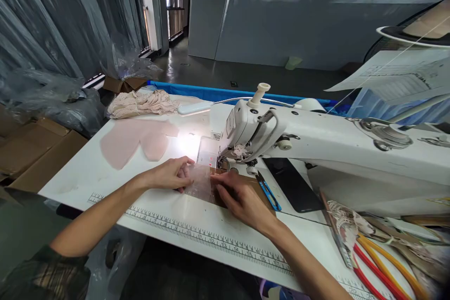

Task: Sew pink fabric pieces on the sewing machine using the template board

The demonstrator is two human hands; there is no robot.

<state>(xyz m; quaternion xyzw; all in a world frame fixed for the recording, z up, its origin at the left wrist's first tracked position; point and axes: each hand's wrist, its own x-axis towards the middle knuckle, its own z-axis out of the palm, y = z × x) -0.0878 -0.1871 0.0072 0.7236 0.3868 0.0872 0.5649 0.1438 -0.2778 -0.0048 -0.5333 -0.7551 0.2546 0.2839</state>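
Ctr frame: L hand (170, 174) & R hand (242, 199) touching sheer pc. (199, 183); fingers clamped or not, can't tell. Sewing mach. (316, 133) right of ctr.

1. A sewing workshop, judging by the white sewing machine (316, 131) on a ruler-marked table (79, 176).
2. Pink cut pieces (119, 143), a lace bundle (140, 104) and blue snips (270, 193) lie there.
3. Cardboard boxes (38, 143) stand alongside.

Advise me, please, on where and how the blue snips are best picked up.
Probably grip the blue snips by their handles, coming from the near side with the right hand: they lie with the handle end toward the person and the dark tips toward the sewing machine.
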